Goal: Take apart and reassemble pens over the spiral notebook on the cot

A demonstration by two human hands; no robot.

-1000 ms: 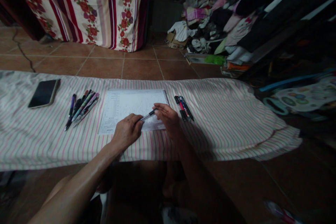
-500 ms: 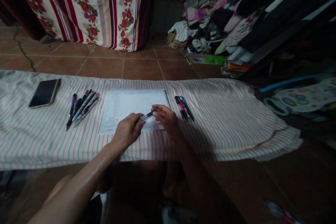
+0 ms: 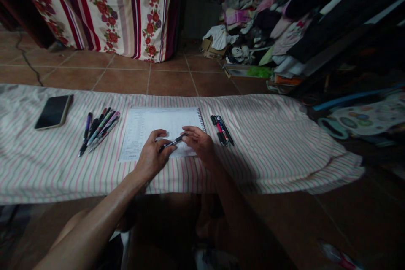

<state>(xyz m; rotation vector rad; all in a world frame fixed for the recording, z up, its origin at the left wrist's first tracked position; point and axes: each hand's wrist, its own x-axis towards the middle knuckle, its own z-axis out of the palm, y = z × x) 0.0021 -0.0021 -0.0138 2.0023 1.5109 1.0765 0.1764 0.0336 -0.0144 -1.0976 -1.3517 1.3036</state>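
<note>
Since the earlier frame the left hand (image 3: 152, 156) has raised its forefinger off the pen (image 3: 172, 141); its thumb and other fingers pinch the left end, and the right hand (image 3: 198, 143) pinches the right. That one slim pen, dark with a silvery stretch, runs left to right, its right end slightly farther off, just above one notebook (image 3: 148, 124). About six loose pens (image 3: 99, 128) lie left, three spare pens (image 3: 222, 130) right and one phone (image 3: 53, 112) far left on the worktop (image 3: 284, 143).

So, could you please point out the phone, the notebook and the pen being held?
phone (image 3: 53, 112), head view, middle of its dark screen.
notebook (image 3: 158, 120), head view, bare page above the fingers.
pen (image 3: 171, 142), head view, middle of its barrel.
</note>
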